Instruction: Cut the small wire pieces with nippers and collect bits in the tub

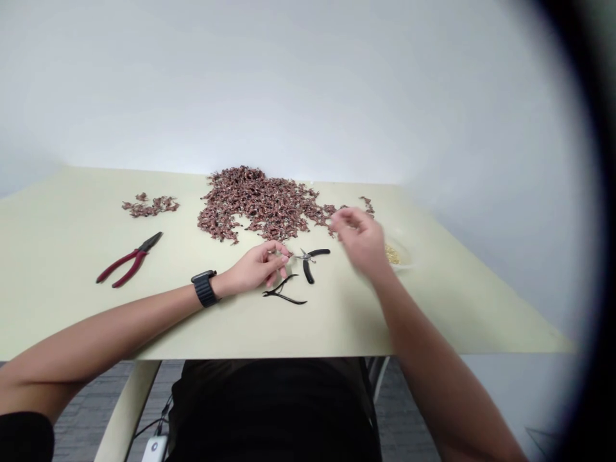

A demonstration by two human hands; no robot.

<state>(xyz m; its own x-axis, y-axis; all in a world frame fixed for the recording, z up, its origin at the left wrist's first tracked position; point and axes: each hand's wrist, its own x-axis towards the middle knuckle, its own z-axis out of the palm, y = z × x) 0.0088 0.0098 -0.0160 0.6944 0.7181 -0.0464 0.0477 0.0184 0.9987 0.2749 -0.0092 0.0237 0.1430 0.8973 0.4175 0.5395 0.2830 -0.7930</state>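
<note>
My left hand (266, 263), with a dark watch on its wrist, is closed in a pinch on a small reddish-brown piece (289, 255). Just beyond its fingertips lie small black-handled pliers (308, 263), jaws toward the hand. A slim black nipper (283, 296) rests below the fingers. My right hand (360, 237) is raised at the right of the pile, slightly blurred, its fingers curled together; what they hold, if anything, cannot be made out. Partly hidden behind it is a clear shallow dish (408, 265) with small gold-coloured bits (392, 254).
A large heap of small reddish-brown pieces (260, 205) covers the middle back of the pale table (192, 337). A smaller cluster of pieces (151, 206) lies at left, above red-handled pliers (129, 260). A white wall (240, 83) stands behind. A white device (154, 448) with cables sits below the table.
</note>
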